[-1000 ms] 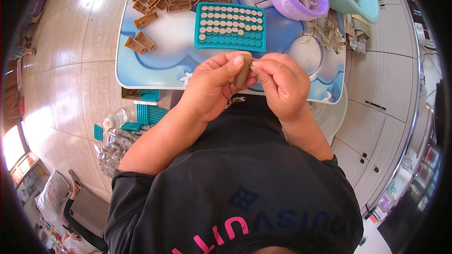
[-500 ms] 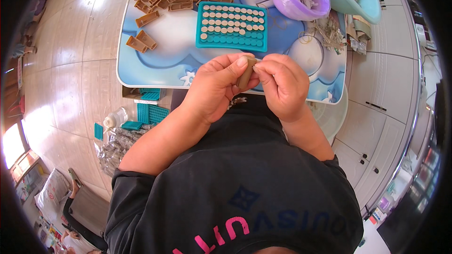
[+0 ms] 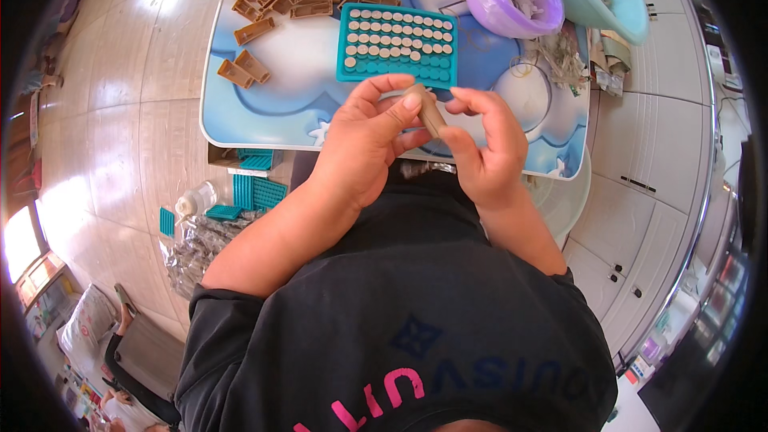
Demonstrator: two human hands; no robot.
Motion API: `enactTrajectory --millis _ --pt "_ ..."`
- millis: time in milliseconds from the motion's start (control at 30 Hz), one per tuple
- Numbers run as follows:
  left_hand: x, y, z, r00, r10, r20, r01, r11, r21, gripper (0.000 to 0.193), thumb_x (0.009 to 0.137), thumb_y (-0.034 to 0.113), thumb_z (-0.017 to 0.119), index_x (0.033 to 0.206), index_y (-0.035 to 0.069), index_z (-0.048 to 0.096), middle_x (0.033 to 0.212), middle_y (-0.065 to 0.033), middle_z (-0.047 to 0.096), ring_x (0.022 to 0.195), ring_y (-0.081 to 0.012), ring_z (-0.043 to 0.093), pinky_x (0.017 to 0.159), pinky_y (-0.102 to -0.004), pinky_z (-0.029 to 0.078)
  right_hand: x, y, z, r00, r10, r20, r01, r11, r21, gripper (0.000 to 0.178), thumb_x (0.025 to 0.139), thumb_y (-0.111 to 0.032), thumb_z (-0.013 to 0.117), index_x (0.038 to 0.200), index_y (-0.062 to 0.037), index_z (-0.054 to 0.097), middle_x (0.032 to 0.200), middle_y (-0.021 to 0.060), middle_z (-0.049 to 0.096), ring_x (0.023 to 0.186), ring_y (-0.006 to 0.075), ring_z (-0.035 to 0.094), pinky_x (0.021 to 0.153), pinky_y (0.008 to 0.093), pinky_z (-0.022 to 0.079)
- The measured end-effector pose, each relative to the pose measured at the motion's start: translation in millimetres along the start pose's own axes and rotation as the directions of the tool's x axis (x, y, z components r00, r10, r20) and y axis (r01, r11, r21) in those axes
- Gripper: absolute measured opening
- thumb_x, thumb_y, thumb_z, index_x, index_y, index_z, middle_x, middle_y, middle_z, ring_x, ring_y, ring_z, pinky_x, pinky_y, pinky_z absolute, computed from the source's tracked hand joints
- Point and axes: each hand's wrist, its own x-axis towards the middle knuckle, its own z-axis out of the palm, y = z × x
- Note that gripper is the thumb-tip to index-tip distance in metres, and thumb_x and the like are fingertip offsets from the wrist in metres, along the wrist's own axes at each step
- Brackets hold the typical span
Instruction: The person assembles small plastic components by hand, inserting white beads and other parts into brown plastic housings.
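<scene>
My left hand (image 3: 364, 132) is closed on a small brown oblong piece (image 3: 432, 116), pinched between thumb and fingers in front of my chest. The piece is held at a slant. Close to its lower end is the thumb of my right hand (image 3: 490, 144), whose index finger stands apart from the thumb. Just beyond my hands lies a teal tray (image 3: 340, 64) with rows of round pale discs (image 3: 398, 28) in its cups. Some cups in the nearer rows hold no disc. Several hollow brown plastic pieces (image 3: 254, 31) are scattered at the table's far left.
The blue patterned table (image 3: 280, 120) bears a purple basin (image 3: 480, 4) with whitish bits and a light teal basin (image 3: 636, 20). Clear plastic scraps (image 3: 564, 60) lie at right. Teal trays (image 3: 256, 192) and a plastic bottle (image 3: 192, 202) are on the floor at left.
My right index finger has come away from the thumb, where the two were pinched at the brown piece. In my left hand the piece has tilted, its lower end toward the right.
</scene>
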Motion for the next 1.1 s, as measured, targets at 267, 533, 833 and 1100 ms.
enactTrajectory --millis 267,533,833,1100 --pt "-3.8 -0.9 -3.0 0.998 0.049 0.038 -0.051 0.997 0.058 0.024 0.087 0.011 0.062 0.106 0.002 0.051 0.097 -0.0087 0.06 0.09 -0.0163 0.061 0.081 -0.0295 0.052 -10.8 -0.1 -1.5 0.999 0.0 0.05 0.002 0.999 -0.039 0.026 0.074 -0.012 0.072 0.095 -0.0015 0.06 0.077 0.011 0.062 0.068 0.0257 0.06 0.059 0.0312 0.045" --pt "-4.5 -4.2 -9.4 0.997 0.073 0.015 -0.074 0.993 0.095 0.024 0.087 0.011 0.062 0.106 0.0 0.051 0.096 -0.0087 0.061 0.088 -0.0149 0.061 0.078 -0.0272 0.052 -16.9 5.3 9.2 0.995 0.084 0.058 -0.093 0.98 0.175 0.021 0.076 -0.005 0.068 0.095 0.0002 0.06 0.074 0.0113 0.06 0.064 0.022 0.058 0.06 0.0299 0.047" --pt "-4.8 82.3 -85.8 0.413 0.896 0.166 -0.059 -0.155 0.986 0.031 0.084 0.012 0.064 0.112 0.003 0.057 0.096 -0.0068 0.058 0.073 -0.0105 0.054 0.063 -0.0216 0.045 -36.4 51.7 -81.2 0.838 0.32 -0.443 -0.23 0.942 0.246 0.028 0.085 -0.003 0.061 0.11 0.0034 0.053 0.097 0.0084 0.059 0.083 0.0116 0.056 0.076 0.0241 0.046" --pt "19.9 74.4 -66.4 0.679 0.716 0.16 -0.136 -0.091 0.987 0.029 0.082 0.013 0.061 0.11 0.007 0.057 0.109 -0.0102 0.056 0.076 -0.0195 0.059 0.07 -0.0302 0.048 -132.9 159.7 -188.0 0.466 0.493 -0.735 -0.607 0.782 0.14 0.026 0.084 -0.009 0.063 0.105 0.0029 0.055 0.083 0.0034 0.058 0.068 0.0082 0.05 0.06 0.0215 0.041"
